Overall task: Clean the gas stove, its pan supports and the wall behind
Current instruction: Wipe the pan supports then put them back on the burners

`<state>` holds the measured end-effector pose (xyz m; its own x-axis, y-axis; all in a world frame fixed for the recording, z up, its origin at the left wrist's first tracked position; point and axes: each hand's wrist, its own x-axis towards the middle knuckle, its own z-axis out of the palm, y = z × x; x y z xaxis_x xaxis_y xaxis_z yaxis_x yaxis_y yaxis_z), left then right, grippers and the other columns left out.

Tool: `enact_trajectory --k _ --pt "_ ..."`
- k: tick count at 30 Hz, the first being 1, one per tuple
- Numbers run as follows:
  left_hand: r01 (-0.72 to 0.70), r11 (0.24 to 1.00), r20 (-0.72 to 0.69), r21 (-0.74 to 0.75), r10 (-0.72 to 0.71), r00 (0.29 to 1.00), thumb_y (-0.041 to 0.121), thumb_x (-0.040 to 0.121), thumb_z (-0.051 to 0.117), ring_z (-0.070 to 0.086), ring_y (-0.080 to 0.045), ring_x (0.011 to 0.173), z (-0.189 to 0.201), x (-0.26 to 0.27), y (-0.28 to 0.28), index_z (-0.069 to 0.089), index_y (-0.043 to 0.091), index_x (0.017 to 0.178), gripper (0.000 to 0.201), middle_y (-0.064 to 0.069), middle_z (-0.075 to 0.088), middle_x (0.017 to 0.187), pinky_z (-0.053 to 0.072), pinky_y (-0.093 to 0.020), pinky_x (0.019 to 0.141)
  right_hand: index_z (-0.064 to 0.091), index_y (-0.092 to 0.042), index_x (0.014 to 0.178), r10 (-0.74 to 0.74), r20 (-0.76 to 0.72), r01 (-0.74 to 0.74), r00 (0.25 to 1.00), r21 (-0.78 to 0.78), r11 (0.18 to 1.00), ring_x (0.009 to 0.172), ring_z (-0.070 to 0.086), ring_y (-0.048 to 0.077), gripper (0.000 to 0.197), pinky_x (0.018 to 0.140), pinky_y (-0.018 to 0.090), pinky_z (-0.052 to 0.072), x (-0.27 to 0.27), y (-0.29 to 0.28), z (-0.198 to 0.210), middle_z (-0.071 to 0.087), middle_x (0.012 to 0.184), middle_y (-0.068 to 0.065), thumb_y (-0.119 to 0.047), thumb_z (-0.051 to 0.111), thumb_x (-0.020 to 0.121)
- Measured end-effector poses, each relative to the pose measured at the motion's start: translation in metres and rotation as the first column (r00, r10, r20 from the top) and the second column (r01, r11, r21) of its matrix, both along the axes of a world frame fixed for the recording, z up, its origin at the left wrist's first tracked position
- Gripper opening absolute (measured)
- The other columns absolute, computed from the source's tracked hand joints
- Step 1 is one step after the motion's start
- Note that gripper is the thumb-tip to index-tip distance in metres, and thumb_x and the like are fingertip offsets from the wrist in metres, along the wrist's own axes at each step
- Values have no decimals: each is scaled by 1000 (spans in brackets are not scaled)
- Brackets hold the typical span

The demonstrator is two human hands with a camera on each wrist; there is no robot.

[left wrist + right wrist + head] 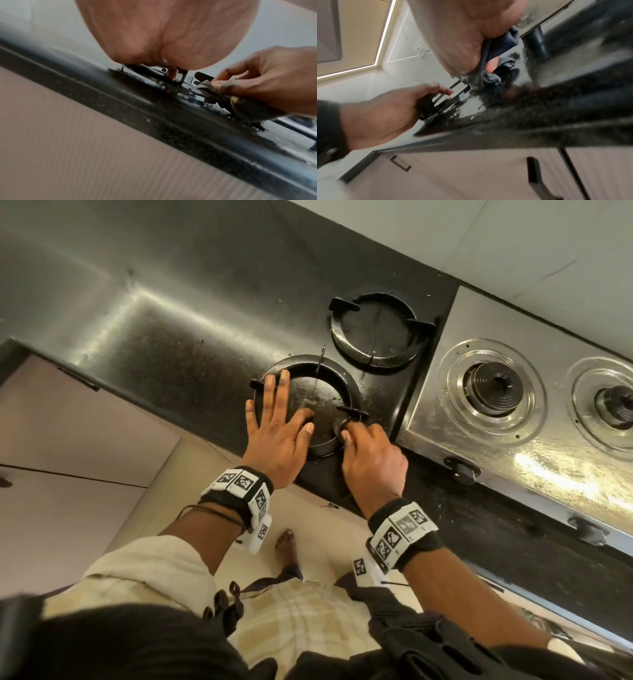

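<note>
Two black ring-shaped pan supports lie on the dark countertop, left of the steel gas stove (455,344). My left hand (279,412) lies flat, fingers straight, on the left rim of the near pan support (329,392) and presses on it. My right hand (352,436) grips a dark wet cloth (339,429) against that support's right prong. The right wrist view shows the cloth (505,63) bunched under my palm and my left hand (388,108) on the support (428,106). The far pan support (380,330) lies untouched. The pale tiled wall (513,241) runs behind.
The stove's two bare burners (493,388) (616,405) sit in shiny drip rings, with black knobs (462,470) on its front. The wet countertop (154,337) stretches left. Beige cabinet doors (85,422) hang below the counter edge.
</note>
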<state>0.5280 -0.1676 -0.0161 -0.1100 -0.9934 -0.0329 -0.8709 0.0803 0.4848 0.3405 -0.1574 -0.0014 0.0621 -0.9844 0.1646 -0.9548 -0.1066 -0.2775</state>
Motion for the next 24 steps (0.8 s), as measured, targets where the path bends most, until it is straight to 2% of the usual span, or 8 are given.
enact_trajectory --k 2,4,7,9,13,19,22,24 --pt "3 1000 -10 13 -3 1000 40 108 34 -30 -23 154 0 -1 -1 58 31 130 34 2 -26 170 -5 -70 121 69 -19 120 87 82 -90 993 28 996 60 60 17 26 51 30 50 11 14 -2 65 98 3 -36 54 108" --pt "16 1000 -11 26 -16 1000 41 108 30 -32 -22 153 0 0 -2 56 31 133 37 1 -27 170 -6 -70 121 69 -17 117 174 168 -190 970 82 978 62 58 14 27 53 28 49 27 30 -5 63 98 1 -34 52 107" --pt "25 999 -10 36 -24 1000 44 106 27 -33 -23 153 1 2 -3 56 32 134 42 1 -29 169 -6 -72 120 71 -15 102 224 251 -251 942 82 964 56 56 22 26 49 33 45 43 40 -7 61 88 2 -33 52 100" --pt "38 999 -13 35 -38 999 44 106 27 -34 -23 153 2 2 -4 56 32 133 42 1 -29 169 -6 -72 120 71 -19 109 250 189 -269 950 81 960 58 60 26 28 49 39 52 37 35 -7 61 91 1 -35 50 101" --pt "23 998 -19 51 -22 1000 43 105 32 -37 -24 151 3 0 -5 57 33 130 36 2 -32 168 -8 -71 120 68 -23 124 122 113 -124 986 17 992 62 63 20 28 52 38 56 8 17 -6 64 99 1 -38 50 108" --pt "2 998 -28 62 0 1000 37 105 41 -39 -24 150 2 -3 -7 59 33 123 25 1 -32 168 -11 -71 119 71 -21 119 -151 149 157 977 -35 987 73 69 27 24 61 41 58 -5 -20 -8 68 98 3 -34 56 106" --pt "-13 998 -27 68 15 1000 37 105 41 -39 -24 150 2 -5 -8 59 33 119 23 2 -33 167 -11 -70 119 72 -21 121 -192 200 197 961 -7 980 74 69 30 24 62 43 59 2 -16 -10 68 99 5 -31 58 105" --pt "-19 998 -10 67 20 1000 39 105 41 -39 -24 150 1 -6 -8 59 32 119 23 2 -34 167 -10 -70 120 73 -20 123 -126 240 131 963 -5 991 69 67 25 25 58 41 59 3 -7 -11 67 98 5 -31 58 105"
